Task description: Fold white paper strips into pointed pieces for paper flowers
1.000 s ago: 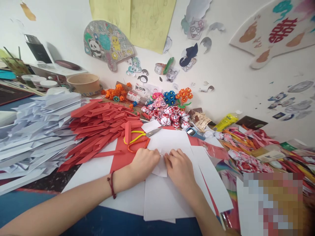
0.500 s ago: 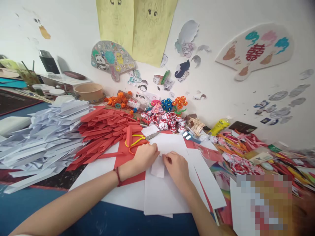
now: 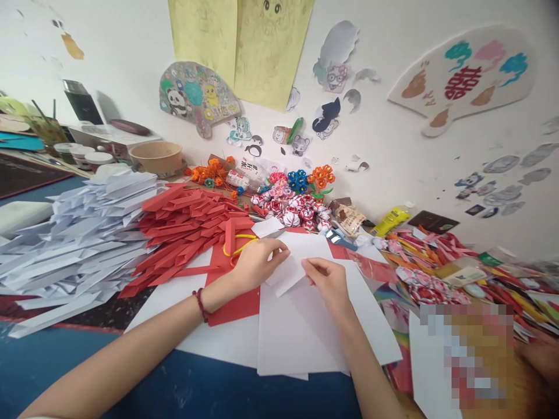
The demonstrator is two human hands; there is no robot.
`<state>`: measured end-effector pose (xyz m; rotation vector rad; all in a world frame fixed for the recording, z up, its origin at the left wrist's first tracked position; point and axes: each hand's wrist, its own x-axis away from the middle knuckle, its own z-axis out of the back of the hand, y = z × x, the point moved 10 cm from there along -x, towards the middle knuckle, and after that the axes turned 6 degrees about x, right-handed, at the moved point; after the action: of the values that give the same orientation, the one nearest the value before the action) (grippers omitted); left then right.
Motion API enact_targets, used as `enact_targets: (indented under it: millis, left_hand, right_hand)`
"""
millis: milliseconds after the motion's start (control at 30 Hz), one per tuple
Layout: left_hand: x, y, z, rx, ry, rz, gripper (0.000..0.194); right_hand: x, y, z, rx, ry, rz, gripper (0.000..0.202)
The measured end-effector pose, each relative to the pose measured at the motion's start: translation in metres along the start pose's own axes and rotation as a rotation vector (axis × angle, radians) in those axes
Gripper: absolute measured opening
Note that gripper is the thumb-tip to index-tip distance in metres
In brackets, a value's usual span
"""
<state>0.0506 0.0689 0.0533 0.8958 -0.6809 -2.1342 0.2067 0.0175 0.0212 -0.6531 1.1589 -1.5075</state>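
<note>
My left hand (image 3: 261, 263), with a dark red bead bracelet on the wrist, is closed in a pinch at the upper left edge of a small white piece of paper (image 3: 289, 278). My right hand (image 3: 328, 284) pinches the same paper at its right edge. The piece is tilted, and part of it is hidden behind the left fingers. Beneath both hands lie larger white sheets (image 3: 301, 337) over a red sheet (image 3: 238, 305). Yellow-handled scissors (image 3: 239, 247) rest just beyond my left hand, partly covered by it.
Folded white strips (image 3: 87, 238) are heaped at the left, beside folded red strips (image 3: 187, 227). Red-and-white paper flowers (image 3: 299, 210) stand along the wall with a beige bowl (image 3: 156, 157). At the right are a yellow bottle (image 3: 393, 220) and coloured scraps (image 3: 441, 250).
The small paper now shows a broader, slanted face instead of a narrow upright one. My hands are a little farther apart, the right one having shifted right and up. The view has tilted slightly.
</note>
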Motion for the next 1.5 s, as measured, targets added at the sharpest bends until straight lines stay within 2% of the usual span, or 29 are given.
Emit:
enact_targets:
  millis: [100,233,433,667,867,1100,1500]
  left_hand:
    - [0.000,0.010,-0.002,0.050,-0.007,-0.092,0.021]
    - [0.002,0.016,-0.008,0.119,-0.034,-0.133,0.018]
    - [0.004,0.019,-0.007,0.137,-0.056,-0.125,0.019]
    - [0.006,0.021,-0.012,0.218,-0.106,-0.119,0.018]
    - [0.007,0.025,-0.014,0.304,-0.144,-0.106,0.018]
    - [0.006,0.021,-0.012,0.311,-0.130,-0.079,0.018]
    - [0.006,0.018,-0.017,0.319,-0.142,-0.072,0.019]
  right_hand:
    - [0.002,-0.008,-0.008,-0.002,-0.062,0.043,0.029]
    - [0.003,-0.013,-0.012,0.012,-0.087,0.062,0.027]
    - [0.003,-0.010,-0.013,-0.013,-0.092,0.036,0.028]
    - [0.006,-0.021,-0.018,-0.051,-0.156,0.106,0.021]
    - [0.008,-0.028,-0.013,-0.067,-0.109,0.169,0.019]
    - [0.007,-0.027,-0.011,-0.048,-0.084,0.144,0.027]
    - [0.001,-0.008,-0.009,-0.084,-0.077,0.067,0.019]
